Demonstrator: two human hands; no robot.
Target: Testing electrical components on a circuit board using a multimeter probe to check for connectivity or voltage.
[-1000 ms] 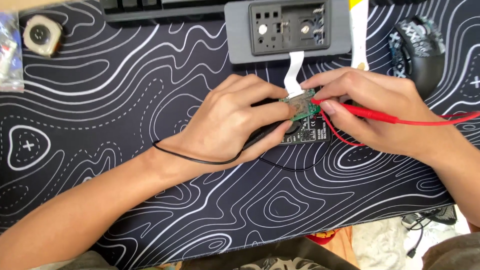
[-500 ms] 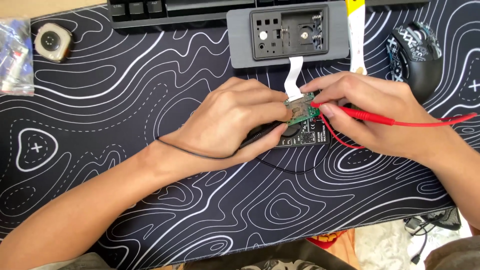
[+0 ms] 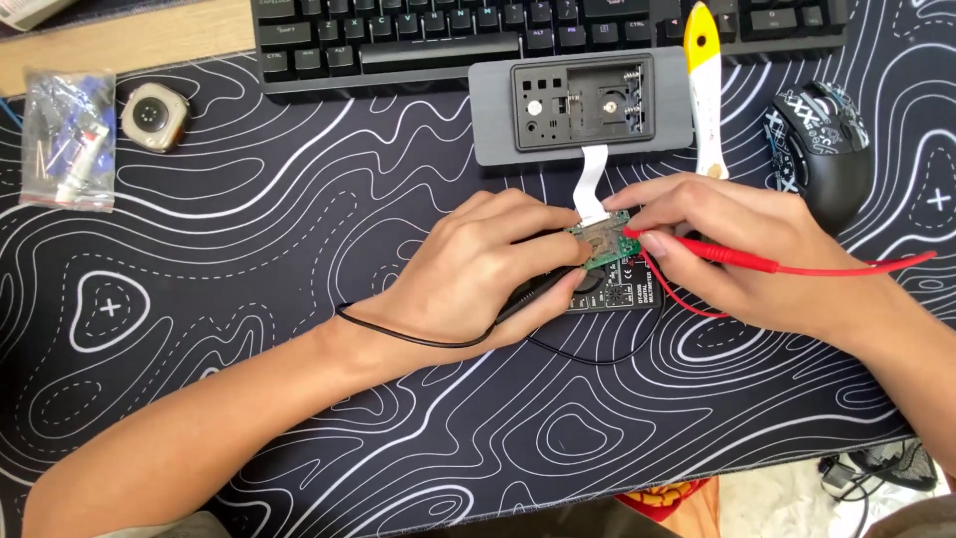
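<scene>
**Both probes down on the little green board**

The left hand has its fingers closed round a black probe, tip pressed at the green circuit board. The right hand pinches a red probe between thumb and forefinger, its point meeting the same board from the other side. The board sits between the two sets of fingertips, over a black multimeter half hidden beneath the hands. Just beyond the fingers, a white ribbon cable runs up to a grey opened device. Past the right knuckles, a yellow-and-white pry tool and a black mouse. A keyboard lies further out, a watch body well left, all on the patterned table.
</scene>
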